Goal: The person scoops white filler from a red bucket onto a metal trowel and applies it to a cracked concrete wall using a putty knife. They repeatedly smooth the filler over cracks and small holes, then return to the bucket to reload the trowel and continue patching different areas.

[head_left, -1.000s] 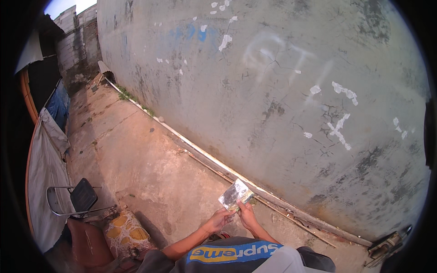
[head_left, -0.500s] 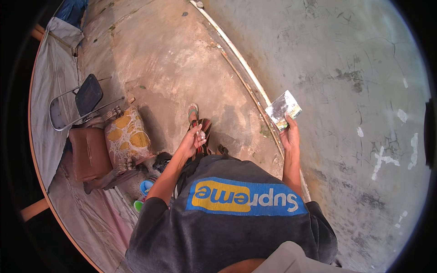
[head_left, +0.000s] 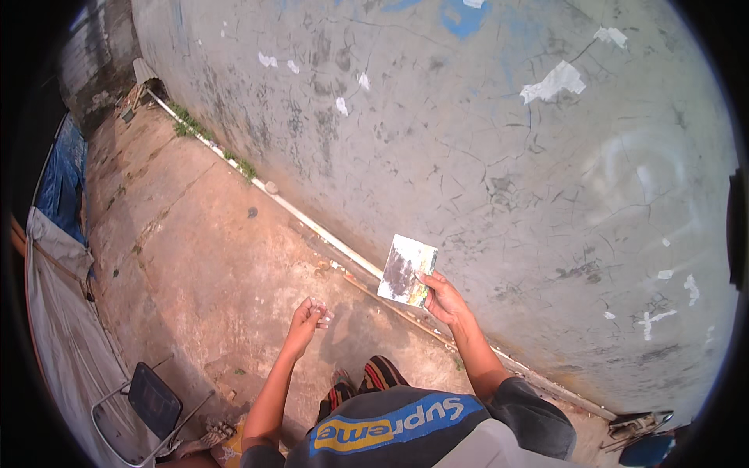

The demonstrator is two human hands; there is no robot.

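Against grey wall (head_left: pixel 484 132), upright stained card (head_left: pixel 406 270) in right hand (head_left: pixel 443 299).

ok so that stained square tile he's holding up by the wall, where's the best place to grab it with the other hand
Probably the tile's free left or top edge, coming from the left. The right hand already pinches its lower right corner, and the flat, thin tile is held nearly upright, face toward the person, so a thumb-and-finger pinch across an open edge fits. The left hand is closed on something small.

Outdoor yard or alley: cracked, stained concrete wall (head_left: pixel 484 140), bare concrete ground (head_left: pixel 203 257), folding metal chair (head_left: pixel 148 402), tarpaulin (head_left: pixel 58 312).
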